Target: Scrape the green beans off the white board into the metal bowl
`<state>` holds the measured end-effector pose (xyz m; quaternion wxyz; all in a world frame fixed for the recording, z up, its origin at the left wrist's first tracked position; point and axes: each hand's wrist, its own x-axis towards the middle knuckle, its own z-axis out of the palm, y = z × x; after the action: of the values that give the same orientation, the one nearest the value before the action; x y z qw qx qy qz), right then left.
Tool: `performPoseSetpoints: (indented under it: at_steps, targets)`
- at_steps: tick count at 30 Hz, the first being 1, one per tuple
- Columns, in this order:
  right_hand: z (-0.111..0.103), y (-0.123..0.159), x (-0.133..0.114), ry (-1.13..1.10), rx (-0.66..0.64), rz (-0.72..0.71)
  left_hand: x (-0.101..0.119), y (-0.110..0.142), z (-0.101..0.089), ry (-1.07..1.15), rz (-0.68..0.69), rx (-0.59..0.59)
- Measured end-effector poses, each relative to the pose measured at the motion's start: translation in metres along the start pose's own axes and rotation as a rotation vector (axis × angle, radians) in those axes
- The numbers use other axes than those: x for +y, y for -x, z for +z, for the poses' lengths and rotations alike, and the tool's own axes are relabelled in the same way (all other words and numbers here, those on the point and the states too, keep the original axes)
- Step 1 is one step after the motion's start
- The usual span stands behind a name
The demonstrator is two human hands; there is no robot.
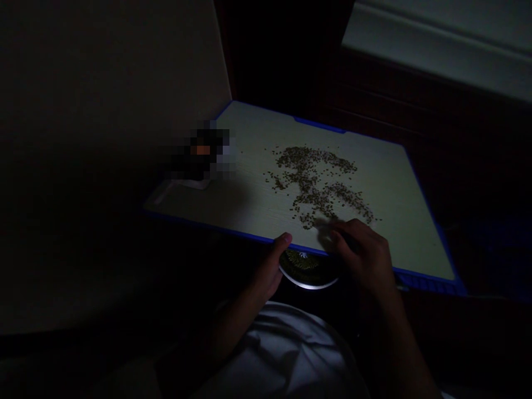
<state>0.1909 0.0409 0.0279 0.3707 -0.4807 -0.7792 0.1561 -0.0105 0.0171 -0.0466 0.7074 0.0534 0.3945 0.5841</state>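
Small dark seeds lie spread in a loose, branching scatter across the middle of a pale board with a blue rim, thickest toward the upper centre of the frame and thinning toward the lower right. Just below the board's near edge sits a shallow round metal bowl, its bright rim catching the light. It holds a dark mass of what look like the same seeds (the hands and the shadow leave only a slice of it showing).

The left hand is half-curled, with its thumb at the board's near edge, and holds nothing visible. The right hand is over the board's near edge with its fingers drawn together at the lower end of the scatter. A thin, blurred dark shape shows beneath those fingertips, but whether it is a held tool or only motion blur cannot be made out, so its grip is unclear.

A pixelated blur hides whatever stands at the board's upper left. A pale sleeve or shirt front fills the bottom of the frame, and the surroundings fall into deep shadow.
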Motion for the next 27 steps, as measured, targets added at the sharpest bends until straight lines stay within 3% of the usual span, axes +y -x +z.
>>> performPoseSetpoints:
  at_steps: [5, 18, 27]
  targets:
    - [0.000, -0.003, 0.002, 0.029, 0.034, 0.039, 0.000, 0.001, 0.000, -0.004, 0.000, 0.005]
    - [0.002, -0.003, -0.010, -0.048, -0.089, -0.026, 0.001, 0.003, 0.002, -0.008, -0.007, 0.002]
    - [-0.005, -0.002, -0.007, -0.070, -0.070, -0.005, 0.001, 0.003, 0.000, -0.008, -0.006, -0.007]
